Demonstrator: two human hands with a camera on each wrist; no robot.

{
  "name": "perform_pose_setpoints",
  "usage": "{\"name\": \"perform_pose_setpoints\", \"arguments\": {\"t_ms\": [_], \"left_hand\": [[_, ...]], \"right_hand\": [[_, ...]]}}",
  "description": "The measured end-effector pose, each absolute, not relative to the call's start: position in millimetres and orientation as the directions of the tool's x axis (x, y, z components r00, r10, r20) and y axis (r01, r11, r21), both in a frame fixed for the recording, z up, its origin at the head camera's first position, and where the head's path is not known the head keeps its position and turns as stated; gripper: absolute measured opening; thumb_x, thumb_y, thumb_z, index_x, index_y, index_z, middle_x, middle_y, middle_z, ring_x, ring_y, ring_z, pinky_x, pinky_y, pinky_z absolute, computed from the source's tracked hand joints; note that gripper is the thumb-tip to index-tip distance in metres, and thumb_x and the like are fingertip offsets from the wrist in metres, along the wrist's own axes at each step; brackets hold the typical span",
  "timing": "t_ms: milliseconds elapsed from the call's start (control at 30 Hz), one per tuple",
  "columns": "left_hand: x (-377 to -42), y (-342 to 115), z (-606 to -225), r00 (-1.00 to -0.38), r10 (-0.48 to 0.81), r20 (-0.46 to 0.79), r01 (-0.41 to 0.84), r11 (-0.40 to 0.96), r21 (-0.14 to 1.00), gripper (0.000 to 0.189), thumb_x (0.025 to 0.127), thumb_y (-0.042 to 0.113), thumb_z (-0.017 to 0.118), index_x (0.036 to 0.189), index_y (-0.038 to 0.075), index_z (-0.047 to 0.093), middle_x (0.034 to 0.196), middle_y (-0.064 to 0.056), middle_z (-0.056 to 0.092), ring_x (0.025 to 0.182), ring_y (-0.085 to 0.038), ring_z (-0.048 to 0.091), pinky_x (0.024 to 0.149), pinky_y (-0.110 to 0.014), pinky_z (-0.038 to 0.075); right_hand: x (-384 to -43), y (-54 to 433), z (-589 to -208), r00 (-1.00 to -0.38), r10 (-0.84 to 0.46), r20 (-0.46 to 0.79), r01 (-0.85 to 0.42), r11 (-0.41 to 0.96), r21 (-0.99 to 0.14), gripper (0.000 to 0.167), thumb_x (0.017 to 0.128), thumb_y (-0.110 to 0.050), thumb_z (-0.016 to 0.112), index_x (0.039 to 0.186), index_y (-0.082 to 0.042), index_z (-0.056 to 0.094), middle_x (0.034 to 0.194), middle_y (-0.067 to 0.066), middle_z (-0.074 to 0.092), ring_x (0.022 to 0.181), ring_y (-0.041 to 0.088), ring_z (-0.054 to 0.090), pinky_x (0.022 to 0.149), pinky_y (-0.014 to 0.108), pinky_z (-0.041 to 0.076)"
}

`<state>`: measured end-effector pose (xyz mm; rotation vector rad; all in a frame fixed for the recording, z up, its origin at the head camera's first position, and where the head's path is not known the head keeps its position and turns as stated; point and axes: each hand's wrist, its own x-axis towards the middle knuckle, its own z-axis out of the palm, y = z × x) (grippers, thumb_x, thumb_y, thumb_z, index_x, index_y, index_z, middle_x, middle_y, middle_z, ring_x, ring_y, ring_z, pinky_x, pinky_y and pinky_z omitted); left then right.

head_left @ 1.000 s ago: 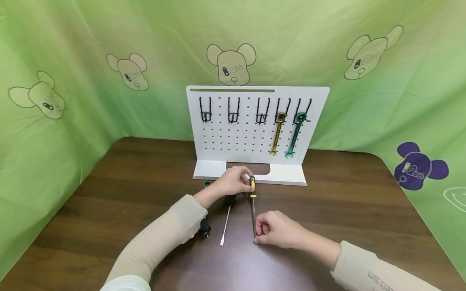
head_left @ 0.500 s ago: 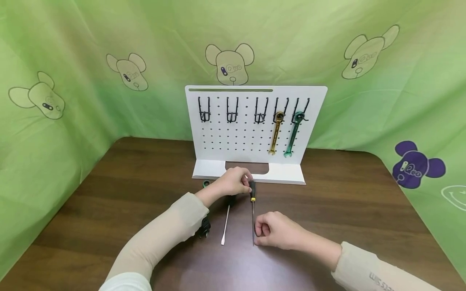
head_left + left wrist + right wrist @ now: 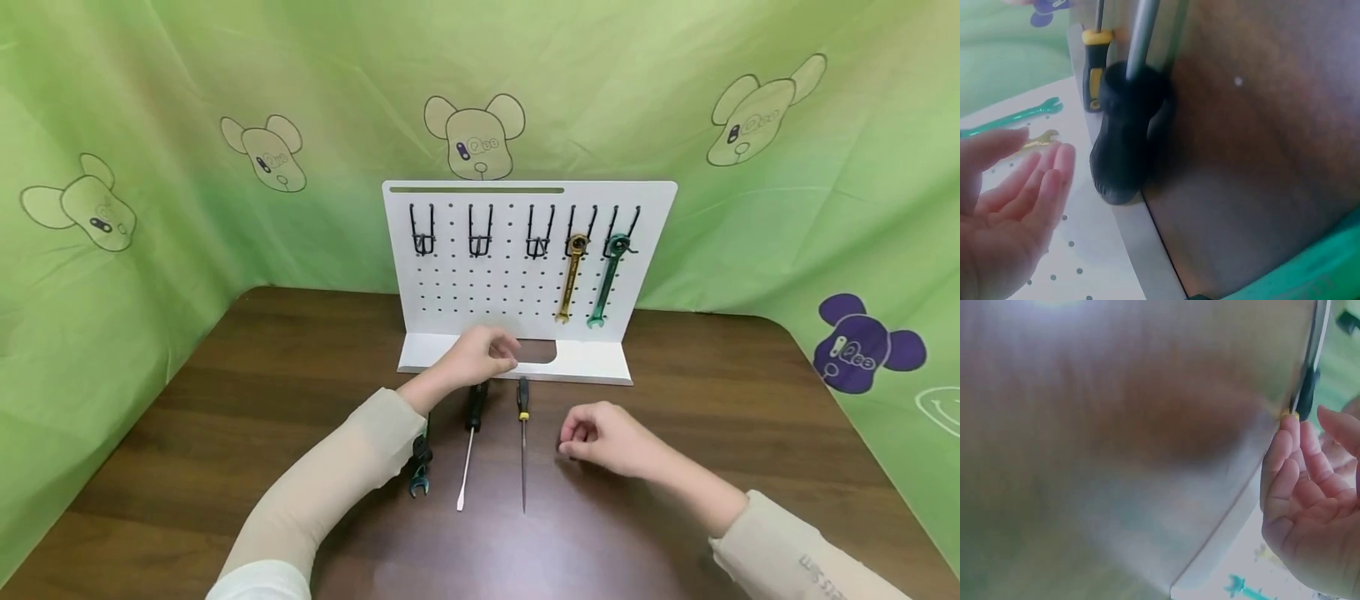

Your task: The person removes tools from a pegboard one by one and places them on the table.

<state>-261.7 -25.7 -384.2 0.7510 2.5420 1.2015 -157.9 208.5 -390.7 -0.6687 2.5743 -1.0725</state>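
A screwdriver with a black and yellow handle lies on the table, its thin shaft pointing toward me. My left hand hovers just beyond that handle, in front of the pegboard, fingers relaxed around nothing; the left wrist view has this hand with thumb and fingers apart. To the right of the shaft is my right hand, loosely curled and holding nothing. Under the left wrist lies a second screwdriver, black-handled with a flat silver blade. Beside it is a green wrench, mostly covered by my left forearm.
A white pegboard stands at the back, on a white base. A gold wrench and a green ratchet wrench hang on its right hooks. Several bare black hooks are to their left. Green cloth surrounds the table.
The yellow-collared screwdriver was turned so its yellow stripe left view, then released at both ends. My left hand rose away toward the board; my right moved right and slightly back from the tip.
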Motion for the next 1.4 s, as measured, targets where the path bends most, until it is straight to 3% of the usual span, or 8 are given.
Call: {"name": "perform_pose_setpoints", "arguments": {"t_ms": [267, 433, 567, 800, 967, 1167, 1400], "left_hand": [[-276.6, -20.6, -372.2, -0.878, 0.468, 0.098, 0.342, 0.472, 0.813, 0.029, 0.094, 0.009, 0.065, 0.121, -0.001, 0.065, 0.110, -0.014, 0.072, 0.101, -0.026, 0.067, 0.087, -0.029, 0.055], [-286.7, -10.9, -360.6, -0.894, 0.417, 0.162, 0.349, 0.424, 0.836, 0.027, 0.096, 0.012, 0.064, 0.121, 0.003, 0.066, 0.113, -0.010, 0.072, 0.105, -0.023, 0.067, 0.092, -0.029, 0.055], [-293.2, -0.7, -351.7, -0.902, 0.375, 0.216, 0.361, 0.376, 0.853, 0.025, 0.096, 0.013, 0.065, 0.120, 0.005, 0.067, 0.114, -0.008, 0.072, 0.105, -0.020, 0.067, 0.092, -0.025, 0.053], [-303.6, 19.2, -340.6, -0.908, 0.308, 0.286, 0.372, 0.275, 0.886, 0.024, 0.094, 0.006, 0.065, 0.119, 0.004, 0.067, 0.114, -0.011, 0.073, 0.103, -0.020, 0.069, 0.087, -0.018, 0.054], [-307.3, 30.6, -334.6, -0.914, 0.268, 0.306, 0.373, 0.254, 0.893, 0.026, 0.095, 0.007, 0.066, 0.120, 0.005, 0.067, 0.115, -0.010, 0.073, 0.105, -0.020, 0.069, 0.088, -0.017, 0.053], [-313.1, 45.0, -335.5, -0.914, 0.253, 0.317, 0.362, 0.159, 0.918, 0.030, 0.093, 0.000, 0.065, 0.122, 0.001, 0.063, 0.115, -0.014, 0.073, 0.105, -0.024, 0.070, 0.088, -0.015, 0.053], [-314.8, 51.1, -345.9, -0.922, 0.250, 0.296, 0.333, 0.120, 0.935, 0.030, 0.093, 0.000, 0.064, 0.123, 0.001, 0.062, 0.116, -0.015, 0.072, 0.108, -0.025, 0.069, 0.090, -0.015, 0.053]], "right_hand": [[-187.6, 229.4, -379.9, -0.930, -0.368, -0.011, -0.264, 0.686, -0.678, 0.005, 0.088, -0.012, 0.072, 0.086, -0.008, 0.069, 0.081, 0.001, 0.068, 0.071, 0.009, 0.054, 0.067, 0.024, 0.046], [-208.3, 234.8, -381.9, -0.958, -0.285, 0.003, -0.194, 0.642, -0.742, 0.015, 0.090, -0.010, 0.070, 0.098, 0.003, 0.071, 0.094, 0.016, 0.072, 0.072, 0.012, 0.060, 0.066, 0.021, 0.048], [-224.2, 234.9, -387.2, -0.974, -0.227, -0.007, -0.130, 0.583, -0.802, 0.029, 0.092, -0.008, 0.068, 0.113, 0.010, 0.067, 0.109, 0.028, 0.070, 0.074, 0.007, 0.063, 0.066, 0.018, 0.049], [-245.9, 231.5, -390.3, -0.989, -0.139, 0.045, -0.117, 0.565, -0.816, 0.037, 0.093, -0.004, 0.064, 0.126, 0.013, 0.059, 0.121, 0.032, 0.065, 0.075, -0.005, 0.057, 0.066, 0.014, 0.050], [-256.1, 231.5, -390.6, -0.992, -0.110, 0.063, -0.114, 0.547, -0.829, 0.042, 0.095, -0.005, 0.063, 0.133, 0.010, 0.055, 0.127, 0.031, 0.062, 0.079, -0.009, 0.055, 0.069, 0.011, 0.047], [-263.3, 234.1, -394.1, -0.985, -0.127, 0.121, -0.167, 0.473, -0.865, 0.042, 0.095, -0.001, 0.061, 0.135, 0.009, 0.053, 0.129, 0.032, 0.061, 0.088, -0.005, 0.062, 0.074, 0.006, 0.047], [-269.2, 230.2, -399.1, -0.979, -0.153, 0.137, -0.189, 0.412, -0.891, 0.042, 0.095, 0.002, 0.060, 0.135, 0.012, 0.051, 0.127, 0.036, 0.059, 0.085, -0.015, 0.056, 0.077, 0.005, 0.048]]}}
